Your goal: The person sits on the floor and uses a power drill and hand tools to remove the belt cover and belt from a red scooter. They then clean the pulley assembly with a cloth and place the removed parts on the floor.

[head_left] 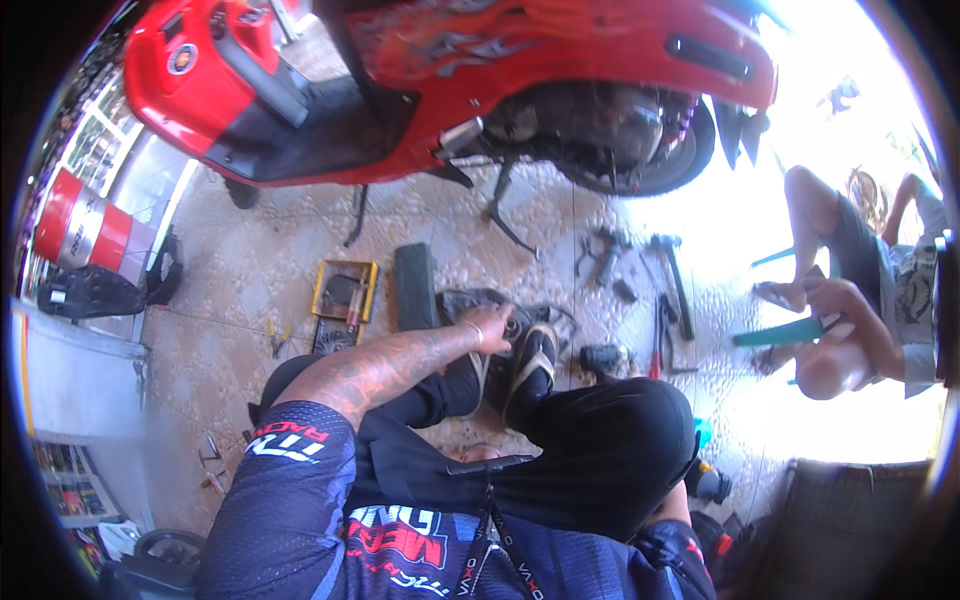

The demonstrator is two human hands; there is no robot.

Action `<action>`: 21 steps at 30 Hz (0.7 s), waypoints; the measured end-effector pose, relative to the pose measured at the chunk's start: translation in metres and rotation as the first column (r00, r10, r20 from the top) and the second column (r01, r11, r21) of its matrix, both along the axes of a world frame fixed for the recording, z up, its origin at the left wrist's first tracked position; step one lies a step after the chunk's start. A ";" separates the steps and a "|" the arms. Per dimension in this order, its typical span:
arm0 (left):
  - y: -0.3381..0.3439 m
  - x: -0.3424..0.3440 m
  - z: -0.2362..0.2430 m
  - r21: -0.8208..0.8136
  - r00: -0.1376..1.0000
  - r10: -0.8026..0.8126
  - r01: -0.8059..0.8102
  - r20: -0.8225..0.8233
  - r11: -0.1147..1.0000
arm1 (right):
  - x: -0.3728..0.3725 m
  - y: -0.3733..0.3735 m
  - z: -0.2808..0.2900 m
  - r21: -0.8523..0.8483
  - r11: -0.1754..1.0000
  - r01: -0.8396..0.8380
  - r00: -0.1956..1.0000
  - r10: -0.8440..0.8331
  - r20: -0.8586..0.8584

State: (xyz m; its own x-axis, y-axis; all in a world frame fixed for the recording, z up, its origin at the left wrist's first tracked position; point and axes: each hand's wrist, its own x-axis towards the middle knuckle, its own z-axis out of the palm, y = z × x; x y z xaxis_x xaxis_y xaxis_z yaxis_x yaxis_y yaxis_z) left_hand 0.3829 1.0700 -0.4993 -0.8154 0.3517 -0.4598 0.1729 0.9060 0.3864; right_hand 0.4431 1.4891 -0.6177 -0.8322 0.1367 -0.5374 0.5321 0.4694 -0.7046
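My left hand (487, 327) reaches down by my sandaled feet, its tattooed forearm crossing my left knee. The fingers rest at a dark, greasy metal part (512, 327) on a dark cloth (468, 300); their grip is partly hidden. Of my right arm (675, 505), only a piece shows beside my right thigh, and the knee covers the hand. Just beyond that knee is a dark cordless driver (603, 358); I cannot make out whether it is held.
A red scooter (420, 130) stands ahead. Nearby are a dark rectangular block (415, 287), a yellow tray (345, 290), pliers (277, 338) and a hammer (680, 290). At right sits another person (850, 290). A red-and-white drum (90, 228) stands left.
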 end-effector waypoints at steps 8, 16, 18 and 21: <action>-0.005 0.027 0.075 -0.011 0.996 0.083 -0.083 -0.012 0.996 | 0.000 -0.002 0.336 -0.090 0.990 -0.112 0.830 0.043 -0.555; -0.008 0.057 0.144 0.001 0.980 0.183 -0.183 -0.077 0.983 | -0.055 -0.026 0.485 0.275 0.874 -0.400 0.590 0.476 -0.653; -0.012 0.061 0.153 -0.020 0.978 0.203 -0.204 -0.044 0.979 | -0.070 -0.029 0.474 0.144 0.910 -0.388 0.701 0.393 -0.596; -0.008 0.056 0.164 -0.025 0.975 0.221 -0.221 -0.020 0.975 | -0.074 -0.028 0.448 -0.008 0.935 -0.354 0.822 0.307 -0.480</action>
